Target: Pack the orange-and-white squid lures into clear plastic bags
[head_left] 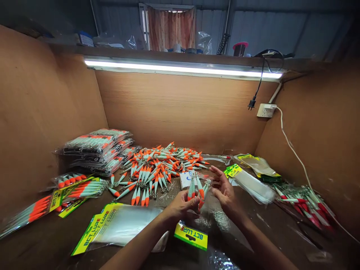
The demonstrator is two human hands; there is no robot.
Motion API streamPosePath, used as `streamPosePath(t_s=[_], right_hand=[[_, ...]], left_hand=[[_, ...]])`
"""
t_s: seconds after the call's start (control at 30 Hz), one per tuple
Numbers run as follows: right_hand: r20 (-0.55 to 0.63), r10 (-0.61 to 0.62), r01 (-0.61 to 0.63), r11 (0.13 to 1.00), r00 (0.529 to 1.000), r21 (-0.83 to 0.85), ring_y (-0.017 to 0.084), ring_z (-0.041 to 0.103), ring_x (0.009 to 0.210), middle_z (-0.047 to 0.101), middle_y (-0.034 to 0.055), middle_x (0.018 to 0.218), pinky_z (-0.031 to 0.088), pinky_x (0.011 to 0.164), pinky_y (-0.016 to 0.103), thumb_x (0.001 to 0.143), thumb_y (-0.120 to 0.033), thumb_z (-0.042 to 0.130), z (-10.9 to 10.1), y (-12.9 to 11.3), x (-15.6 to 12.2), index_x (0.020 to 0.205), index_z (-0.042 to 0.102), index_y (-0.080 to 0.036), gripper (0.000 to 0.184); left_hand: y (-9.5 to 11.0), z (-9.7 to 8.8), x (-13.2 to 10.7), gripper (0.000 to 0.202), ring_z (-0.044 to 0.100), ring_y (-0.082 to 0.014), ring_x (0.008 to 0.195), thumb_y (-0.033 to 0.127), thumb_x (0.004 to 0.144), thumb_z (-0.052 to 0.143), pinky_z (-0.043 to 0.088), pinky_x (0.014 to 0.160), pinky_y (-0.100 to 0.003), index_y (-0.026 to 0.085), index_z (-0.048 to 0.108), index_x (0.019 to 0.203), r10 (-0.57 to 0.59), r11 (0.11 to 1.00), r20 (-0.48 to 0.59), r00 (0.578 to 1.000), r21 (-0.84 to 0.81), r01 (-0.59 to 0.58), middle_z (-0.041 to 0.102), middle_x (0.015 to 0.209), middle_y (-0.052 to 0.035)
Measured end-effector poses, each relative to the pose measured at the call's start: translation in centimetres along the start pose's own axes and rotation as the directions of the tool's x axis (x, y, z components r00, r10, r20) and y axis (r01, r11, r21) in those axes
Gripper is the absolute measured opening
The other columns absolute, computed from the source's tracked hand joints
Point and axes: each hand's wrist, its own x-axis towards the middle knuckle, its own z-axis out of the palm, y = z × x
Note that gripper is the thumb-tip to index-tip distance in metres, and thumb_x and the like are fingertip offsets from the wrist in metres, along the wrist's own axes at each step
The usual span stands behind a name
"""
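Note:
My left hand (pixel 182 205) is closed round the orange ends of several fishing lures (pixel 199 185), their hooked ends pointing up and away. To the right, my right hand (pixel 225 190) has its fingers spread and holds nothing I can see; its thumb is close to the hooks. Just under my left hand lies a yellow-and-green BCT LURE header card (pixel 191 237), its clear bag reaching up beneath my hands. Beyond the held lures is a small white block with blue marks (pixel 185 180). A big pile of orange and pale-green lures (pixel 157 167) spreads behind them.
Flat header bags (pixel 126 225) lie at front left, beside filled lure packs (pixel 42 208). Bagged lures are stacked (pixel 92 150) at back left. More clear bags (pixel 253 183) and red-and-white lures (pixel 306 204) lie right. A white cord (pixel 292 144) hangs from the wall socket (pixel 266 110).

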Motion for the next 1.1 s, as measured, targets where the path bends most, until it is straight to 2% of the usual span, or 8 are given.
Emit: streamPosePath(t_s=[0.17,0.33,0.4,0.53,0.67,0.77,0.87,1.1], right_hand=[[0.137,-0.061,0.083,0.983,0.989,-0.161,0.020,0.060,0.099,0.060,0.0058,0.127,0.051,0.089,0.036,0.087,-0.019,0.057,-1.4,-1.9,0.4,0.132,0.057,-0.028,0.046],[0.198,-0.068,0.112,0.969,0.978,-0.220,0.019,0.063,0.091,0.063,0.0071,0.122,0.053,0.084,0.036,0.091,-0.032,0.063,-1.6,-2.1,0.6,0.115,0.069,-0.025,0.025],[0.216,-0.056,0.104,0.970,0.975,-0.220,0.021,0.064,0.093,0.064,0.0080,0.119,0.055,0.084,0.038,0.091,-0.035,0.065,-1.6,-1.9,0.6,0.111,0.072,-0.025,0.023],[0.252,-0.072,0.143,0.951,0.965,-0.274,0.025,0.061,0.114,0.066,0.0083,0.121,0.050,0.098,0.042,0.093,-0.031,0.062,-1.8,-1.9,0.5,0.105,0.076,-0.026,0.019],[0.316,-0.105,0.215,0.916,0.943,-0.338,0.025,0.060,0.118,0.066,0.0072,0.123,0.047,0.101,0.043,0.091,-0.019,0.059,-2.0,-2.2,0.5,0.097,0.077,-0.026,0.021],[0.359,-0.145,0.285,0.883,0.922,-0.374,0.024,0.060,0.118,0.065,0.0062,0.125,0.048,0.100,0.042,0.085,-0.009,0.055,-2.0,-2.2,0.4,0.095,0.077,-0.026,0.029],[0.385,-0.158,0.320,0.857,0.909,-0.404,0.024,0.059,0.119,0.063,0.0050,0.127,0.047,0.099,0.040,0.078,-0.001,0.050,-2.0,-2.0,0.4,0.091,0.075,-0.026,0.038],[0.443,-0.154,0.359,0.830,0.883,-0.427,0.025,0.054,0.127,0.058,0.0058,0.135,0.044,0.104,0.044,0.076,0.000,0.052,-2.1,-2.0,0.3,0.097,0.074,-0.026,0.040]], left_hand=[[-0.1,-0.2,0.1,0.052,0.059,-0.0133,0.066,0.055,0.074,0.079,0.043,0.061,-0.022,0.015,0.064,0.104,0.073,0.994,0.024,0.997,0.086,-0.074,0.064,0.083,-0.0038],[0.1,0.1,-0.1,0.052,0.054,-0.0111,0.064,0.050,0.068,0.086,0.039,0.060,-0.021,0.013,0.062,0.097,0.093,0.990,0.076,0.993,0.104,-0.101,0.062,0.077,-0.0016],[-0.2,0.2,0.0,0.052,0.051,-0.0103,0.063,0.045,0.063,0.089,0.038,0.060,-0.021,0.013,0.062,0.094,0.102,0.986,0.046,0.994,0.126,-0.107,0.060,0.074,0.0002],[-1.1,0.3,0.3,0.047,0.051,-0.0108,0.058,0.041,0.064,0.089,0.039,0.056,-0.022,0.013,0.061,0.089,0.078,0.988,-0.014,0.997,0.137,-0.075,0.060,0.070,0.0004],[-1.3,0.1,0.4,0.047,0.054,-0.0112,0.060,0.036,0.063,0.089,0.040,0.058,-0.022,0.014,0.063,0.095,0.107,0.985,-0.058,0.993,0.144,-0.098,0.062,0.073,0.0003],[-1.2,0.0,0.4,0.059,0.060,-0.0149,0.073,0.033,0.060,0.092,0.044,0.068,-0.024,0.015,0.065,0.110,0.119,0.983,-0.094,0.988,0.151,-0.104,0.067,0.084,-0.0027],[-0.9,0.0,0.2,0.069,0.064,-0.0204,0.085,0.034,0.060,0.092,0.046,0.076,-0.028,0.016,0.062,0.120,0.094,0.988,-0.066,0.993,0.128,-0.085,0.071,0.095,-0.0072],[-0.4,0.0,0.1,0.073,0.065,-0.0222,0.090,0.028,0.060,0.091,0.048,0.079,-0.030,0.016,0.061,0.126,0.127,0.974,-0.050,0.991,0.197,-0.115,0.071,0.102,-0.0083]])
